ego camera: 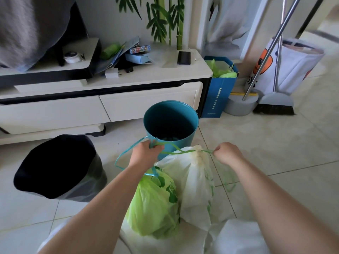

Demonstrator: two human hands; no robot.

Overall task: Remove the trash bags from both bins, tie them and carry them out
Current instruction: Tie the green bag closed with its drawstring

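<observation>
Two filled trash bags lie on the floor in front of me. The white bag stands upright with its neck gathered. Beside it, to the left, is the green bag. My left hand is closed on the teal and green drawstrings. My right hand pinches the green drawstring that stretches taut from the white bag's neck. The teal bin behind the bags has no liner. The dark bin stands at the left with a dark inside.
A low white TV cabinet runs along the wall behind the bins. A blue paper bag, a broom, a dustpan and a white printed bag stand at the right. Tiled floor extends to the right.
</observation>
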